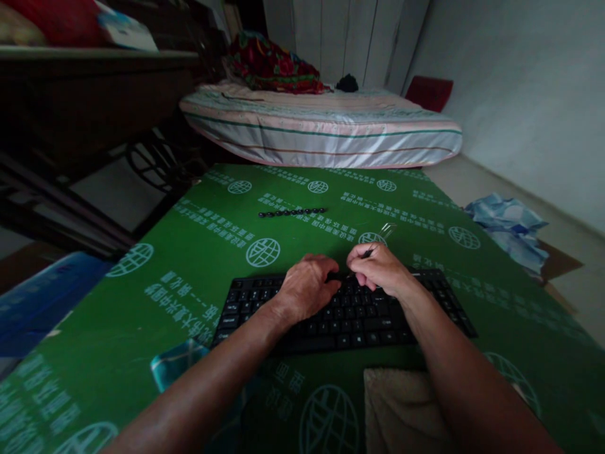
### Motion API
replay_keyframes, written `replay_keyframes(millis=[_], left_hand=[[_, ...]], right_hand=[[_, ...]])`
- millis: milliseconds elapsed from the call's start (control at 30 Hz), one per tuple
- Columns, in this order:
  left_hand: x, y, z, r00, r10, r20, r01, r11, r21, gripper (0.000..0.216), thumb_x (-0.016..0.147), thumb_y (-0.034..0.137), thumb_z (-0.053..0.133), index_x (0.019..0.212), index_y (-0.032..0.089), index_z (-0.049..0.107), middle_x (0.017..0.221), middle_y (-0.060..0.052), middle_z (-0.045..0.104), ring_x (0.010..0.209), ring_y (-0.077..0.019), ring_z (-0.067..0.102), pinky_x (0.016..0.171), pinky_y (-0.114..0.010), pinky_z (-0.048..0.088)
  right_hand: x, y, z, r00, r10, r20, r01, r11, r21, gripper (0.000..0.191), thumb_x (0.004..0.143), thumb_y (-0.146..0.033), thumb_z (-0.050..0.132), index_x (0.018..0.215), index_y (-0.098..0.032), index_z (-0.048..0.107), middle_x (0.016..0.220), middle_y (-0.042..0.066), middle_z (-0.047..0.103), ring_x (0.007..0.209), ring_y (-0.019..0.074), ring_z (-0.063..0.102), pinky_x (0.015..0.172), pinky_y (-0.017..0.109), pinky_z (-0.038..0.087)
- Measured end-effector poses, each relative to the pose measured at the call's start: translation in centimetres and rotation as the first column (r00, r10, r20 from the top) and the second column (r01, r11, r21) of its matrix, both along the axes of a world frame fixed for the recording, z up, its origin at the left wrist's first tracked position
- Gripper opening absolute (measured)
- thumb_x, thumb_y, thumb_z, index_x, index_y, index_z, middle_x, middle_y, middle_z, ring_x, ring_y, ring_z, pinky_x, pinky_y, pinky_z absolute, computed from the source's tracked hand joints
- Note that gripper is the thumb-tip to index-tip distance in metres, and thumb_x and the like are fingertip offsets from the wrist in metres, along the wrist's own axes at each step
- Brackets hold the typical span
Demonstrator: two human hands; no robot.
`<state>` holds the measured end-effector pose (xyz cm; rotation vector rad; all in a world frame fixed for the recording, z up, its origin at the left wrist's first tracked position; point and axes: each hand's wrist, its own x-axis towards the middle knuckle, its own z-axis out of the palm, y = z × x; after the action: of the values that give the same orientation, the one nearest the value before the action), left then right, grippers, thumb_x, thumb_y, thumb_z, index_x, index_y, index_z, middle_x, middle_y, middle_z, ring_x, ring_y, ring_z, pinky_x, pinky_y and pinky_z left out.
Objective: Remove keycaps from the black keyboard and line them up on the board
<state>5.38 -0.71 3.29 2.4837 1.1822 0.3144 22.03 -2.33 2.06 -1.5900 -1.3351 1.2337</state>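
Note:
A black computer keyboard (pixel 350 321) lies on the green board in front of me. My left hand (pixel 309 284) rests over its upper middle, fingers curled at the back edge and thumb bent towards them; dark parts of the keyboard show between thumb and forefinger. Close beside it, my right hand (pixel 378 268) pinches a thin tool that looks like a wire keycap puller (pixel 388 228). Its bent wire end points up and away, while the lower end reaches down near the keys, mostly hidden by my fingers. Farther back, several small black keycaps (pixel 293 212) lie in a row.
The green board (pixel 208 233) bears white globe prints. A brown cloth (pixel 397 410) and a teal cloth (pixel 177 362) lie near me. Beyond stands a bed (pixel 331 135); a dark table (pixel 94 94) is left, crumpled blue-white fabric (pixel 508 227) right.

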Motion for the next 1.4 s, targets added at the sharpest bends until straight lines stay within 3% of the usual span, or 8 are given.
replay_keyframes(millis=[233,433,767,1200,1400], left_hand=[[1.3,0.3,-1.7,0.988,-0.011,0.156,0.036,0.986,-0.16,0.018,0.075,0.022,0.06,0.091,0.021,0.067,0.089,-0.001,0.07,0.084,-0.0195,0.063,0.072,-0.028,0.048],[1.0,0.4,-2.5,0.968,0.02,0.251,0.03,0.98,-0.194,0.02,0.073,0.022,0.06,0.091,0.023,0.068,0.093,0.001,0.071,0.086,-0.0181,0.063,0.076,-0.028,0.048],[1.4,0.2,-2.4,0.968,0.092,0.231,-0.046,0.979,-0.197,0.008,0.07,0.021,0.06,0.075,0.022,0.067,0.066,0.004,0.067,0.067,-0.0163,0.062,0.059,-0.025,0.045],[1.6,0.0,-2.3,0.979,0.118,0.164,-0.089,0.981,-0.173,0.013,0.071,0.024,0.06,0.082,0.023,0.067,0.075,0.001,0.07,0.072,-0.0182,0.064,0.063,-0.027,0.046],[1.6,-0.1,-2.2,0.985,0.105,0.137,-0.088,0.989,-0.123,0.01,0.072,0.023,0.059,0.08,0.022,0.065,0.074,0.0,0.068,0.07,-0.0182,0.063,0.061,-0.027,0.045]], right_hand=[[-0.1,0.1,0.0,0.999,-0.019,-0.05,0.02,1.0,0.002,0.009,0.057,-0.012,0.047,0.06,-0.016,0.055,0.031,-0.008,0.046,0.021,0.0035,0.03,0.024,0.014,0.019],[0.1,0.1,0.1,0.999,-0.012,-0.041,0.012,1.0,-0.005,0.009,0.058,-0.013,0.047,0.061,-0.016,0.056,0.031,-0.008,0.045,0.022,0.0033,0.03,0.025,0.015,0.019],[-0.9,-0.1,0.1,0.996,-0.029,0.085,0.025,0.998,0.049,0.007,0.06,-0.016,0.048,0.062,-0.017,0.055,0.032,-0.008,0.043,0.024,0.0032,0.031,0.027,0.015,0.021],[-1.2,0.0,0.5,0.991,-0.128,-0.046,0.13,0.991,0.042,0.011,0.052,-0.013,0.046,0.059,-0.016,0.054,0.03,-0.009,0.042,0.023,0.0026,0.027,0.026,0.014,0.019],[-1.1,-0.1,0.6,0.995,-0.097,-0.017,0.097,0.995,0.008,0.012,0.054,-0.014,0.047,0.061,-0.016,0.056,0.029,-0.008,0.043,0.022,0.004,0.029,0.025,0.015,0.018]])
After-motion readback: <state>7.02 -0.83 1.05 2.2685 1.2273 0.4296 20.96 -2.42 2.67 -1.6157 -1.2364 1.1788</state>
